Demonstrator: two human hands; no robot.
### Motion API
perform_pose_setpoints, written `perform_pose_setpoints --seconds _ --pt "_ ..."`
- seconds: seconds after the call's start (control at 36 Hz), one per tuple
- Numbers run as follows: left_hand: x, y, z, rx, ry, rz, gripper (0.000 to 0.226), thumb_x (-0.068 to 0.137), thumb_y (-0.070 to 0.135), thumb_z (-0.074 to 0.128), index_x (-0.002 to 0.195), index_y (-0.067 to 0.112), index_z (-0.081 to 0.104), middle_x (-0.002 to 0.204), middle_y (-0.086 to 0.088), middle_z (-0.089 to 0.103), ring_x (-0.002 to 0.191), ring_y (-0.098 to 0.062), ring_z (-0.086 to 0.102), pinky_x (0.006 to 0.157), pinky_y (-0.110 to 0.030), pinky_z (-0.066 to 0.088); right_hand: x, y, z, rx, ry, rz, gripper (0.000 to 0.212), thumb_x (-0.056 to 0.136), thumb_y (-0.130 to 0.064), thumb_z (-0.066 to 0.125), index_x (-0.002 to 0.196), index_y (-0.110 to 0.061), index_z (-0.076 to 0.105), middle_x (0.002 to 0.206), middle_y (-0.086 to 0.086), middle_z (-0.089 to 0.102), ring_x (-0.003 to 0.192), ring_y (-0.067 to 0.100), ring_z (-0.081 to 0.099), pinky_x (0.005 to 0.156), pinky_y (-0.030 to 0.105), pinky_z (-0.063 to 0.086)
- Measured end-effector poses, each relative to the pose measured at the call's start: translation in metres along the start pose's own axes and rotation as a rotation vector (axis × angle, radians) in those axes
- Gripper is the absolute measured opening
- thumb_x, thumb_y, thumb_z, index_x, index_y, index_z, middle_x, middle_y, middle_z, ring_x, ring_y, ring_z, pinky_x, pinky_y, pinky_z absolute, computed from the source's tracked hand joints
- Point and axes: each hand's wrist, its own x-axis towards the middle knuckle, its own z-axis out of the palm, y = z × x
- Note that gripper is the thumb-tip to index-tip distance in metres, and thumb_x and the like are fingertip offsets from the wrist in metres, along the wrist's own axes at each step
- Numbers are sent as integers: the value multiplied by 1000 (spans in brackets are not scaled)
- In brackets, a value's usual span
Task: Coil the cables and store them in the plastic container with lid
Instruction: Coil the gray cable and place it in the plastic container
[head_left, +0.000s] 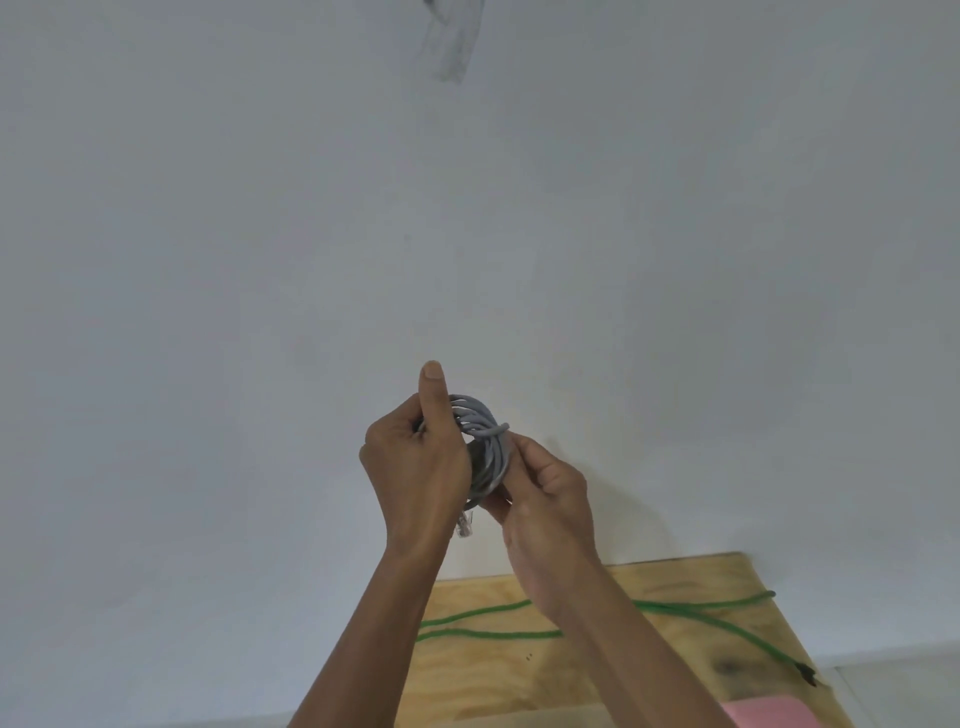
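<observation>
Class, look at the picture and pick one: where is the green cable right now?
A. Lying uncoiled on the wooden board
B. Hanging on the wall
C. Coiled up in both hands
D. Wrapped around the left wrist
A: the green cable lies stretched out in loose lines on the wooden board, while the left hand and right hand hold the coiled grey cable above it.
</observation>
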Motion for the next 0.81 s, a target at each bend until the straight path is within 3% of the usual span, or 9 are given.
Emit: perform_pose_setpoints --seconds 0.19,0.39,0.47,0.56,0.69,0.81 --pt "3 -5 -2 -10 -19 51 69 101 47 53 57 -4 38 50 -4 29 49 -13 28 50 -24 29 0 -12 -1 77 -72 137 35 104 -27 45 93 -17 77 91 10 75 90 22 67 80 40 55" --pt "8 -7 -5 -141 -139 -65 61 97 45 62 55 1 57 52 -11 42 52 -17 37 54 -28 39 1 -11 -7 -298 -169 -123 18 95 -28 64 108 -19 72 88 6 74 86 22 70 90 48 57" --pt "11 -6 -4 -153 -184 -65 58 95 44 66 59 -2 64 53 -19 46 50 -16 39 54 -27 41 3 -12 -6 -68 -230 -2 31 93 -29 64 120 -14 66 84 14 67 82 25 63 88 45 56" --pt "11 -7 -4 -145 -144 -43 55 94 39 69 55 1 63 44 -1 47 44 -11 40 49 -21 39 3 -10 -5 71 -243 84 31 93 -26 64 119 -11 59 77 11 66 74 21 62 80 38 55" --pt "9 -8 -3 -169 -57 -12 46 94 35 70 61 3 67 55 -8 65 48 -12 54 51 -18 45 3 -10 -6 -173 -211 -26 27 87 -20 69 112 -11 63 83 7 73 77 23 68 90 47 57" --pt "12 -9 -3 -157 -54 -3 45 93 35 72 61 4 67 57 -12 64 50 -12 53 52 -19 44 5 -14 -8 -351 -196 -61 21 84 -18 71 105 -20 69 92 11 75 88 28 73 90 49 58"
